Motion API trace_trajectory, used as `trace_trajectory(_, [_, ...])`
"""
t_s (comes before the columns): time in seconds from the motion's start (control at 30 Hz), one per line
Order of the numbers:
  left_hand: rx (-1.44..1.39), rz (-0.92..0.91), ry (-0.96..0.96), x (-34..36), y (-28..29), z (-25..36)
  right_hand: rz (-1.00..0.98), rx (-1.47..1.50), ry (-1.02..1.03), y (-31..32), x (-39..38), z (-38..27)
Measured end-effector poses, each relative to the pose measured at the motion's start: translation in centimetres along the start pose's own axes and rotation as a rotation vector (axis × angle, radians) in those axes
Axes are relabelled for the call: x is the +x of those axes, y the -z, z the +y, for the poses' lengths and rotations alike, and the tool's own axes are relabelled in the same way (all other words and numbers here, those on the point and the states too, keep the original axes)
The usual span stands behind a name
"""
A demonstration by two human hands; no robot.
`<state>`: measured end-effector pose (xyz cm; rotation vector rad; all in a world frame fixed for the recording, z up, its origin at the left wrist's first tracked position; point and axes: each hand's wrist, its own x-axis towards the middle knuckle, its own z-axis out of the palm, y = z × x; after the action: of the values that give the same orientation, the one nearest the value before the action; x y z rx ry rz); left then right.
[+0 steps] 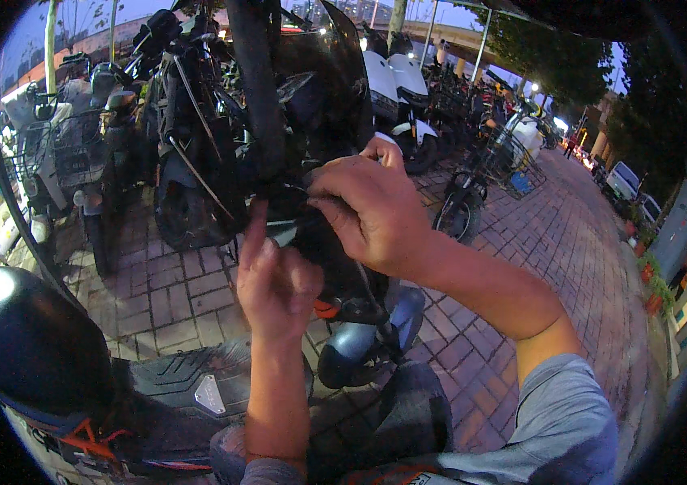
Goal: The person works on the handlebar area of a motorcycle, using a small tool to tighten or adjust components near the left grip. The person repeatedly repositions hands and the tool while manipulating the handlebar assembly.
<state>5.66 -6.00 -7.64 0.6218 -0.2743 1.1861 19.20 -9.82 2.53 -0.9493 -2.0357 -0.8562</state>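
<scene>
My right hand (372, 206) is bent at the wrist, its thumb and fingertips pinched together at a dark part in front of a black vehicle body (323, 89). Whatever lies between those fingertips is too dark and small to make out. Just below and to the left, my left hand (279, 283) has its index finger stretched upward against the dark area, with the other fingers loosely curled and nothing visible in them. A pale, shiny piece (283, 232) shows between the two hands. Beneath them sits a dark part with an orange patch (326, 309).
Parked two-wheelers crowd the left, one with a wire basket (81, 149). White scooters (396, 81) and a bicycle (461, 202) stand beyond my right hand. A black scooter seat (36, 343) and footboard (190, 376) lie at the lower left, over brick paving (554, 242).
</scene>
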Motion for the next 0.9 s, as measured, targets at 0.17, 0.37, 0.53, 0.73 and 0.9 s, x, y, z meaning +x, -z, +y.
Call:
trace_trajectory(0.17, [-0.006,-0.019,-0.011,0.0,0.3,-0.2,0.004,0.065,-0.113,0.2,0.8,-0.2])
trace_trajectory(0.37, [-0.049,-0.063,-0.018,0.0,0.4,-0.4,-0.097,0.199,-0.353,0.1,5.4,1.0])
trace_trajectory(0.53, [-0.027,-0.058,-0.016,0.1,0.2,-0.3,-0.31,-0.078,-0.279,0.4,7.5,1.5])
trace_trajectory(0.73, [-0.032,-0.054,0.003,0.1,0.6,-0.1,-0.487,-0.018,-0.189,2.0,8.4,2.7])
trace_trajectory(0.9, [-0.078,-0.041,-0.006,0.2,0.6,-0.5,-0.547,0.108,-0.042,2.1,9.2,4.6])
